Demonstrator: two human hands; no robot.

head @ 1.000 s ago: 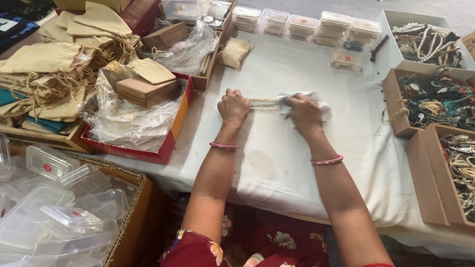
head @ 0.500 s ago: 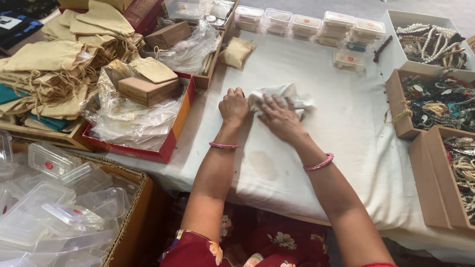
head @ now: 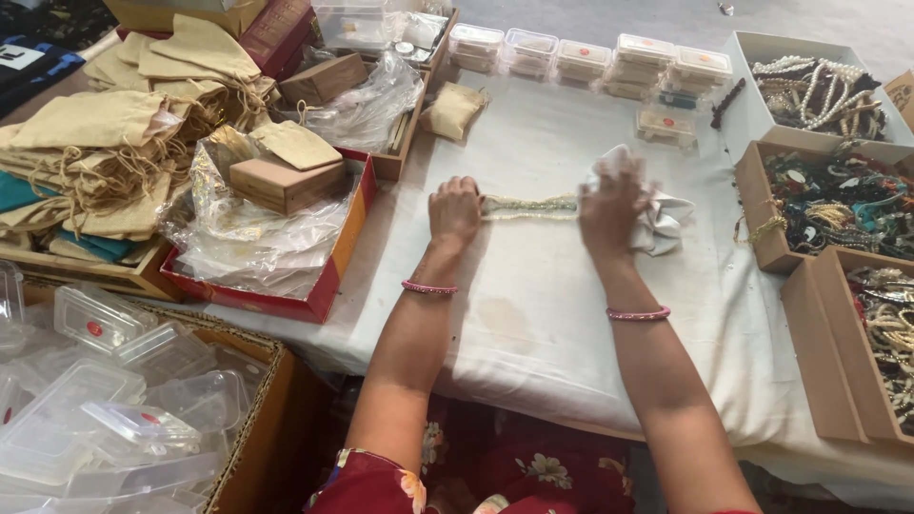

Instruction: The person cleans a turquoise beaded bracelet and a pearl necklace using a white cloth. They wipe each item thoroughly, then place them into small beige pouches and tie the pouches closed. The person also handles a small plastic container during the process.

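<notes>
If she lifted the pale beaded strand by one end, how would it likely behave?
Probably floppy: the beaded strand lies flat on the white cloth-covered table, held in line only between the left hand and the right hand with its white cloth. It would likely dangle and sway. The beads look small, so probably light.

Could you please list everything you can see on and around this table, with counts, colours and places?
bead strand: one, pale, stretched on the cloth between the hands
white cloth: one, under the right hand
table cover: one, white
small plastic boxes: several, clear, far edge
jewellery boxes: three, cardboard, right side
drawstring pouches: many, beige, left
empty plastic cases: many, clear, lower left carton
left hand: pressing down one end of the strand
right hand: gripping the cloth on the strand
</notes>
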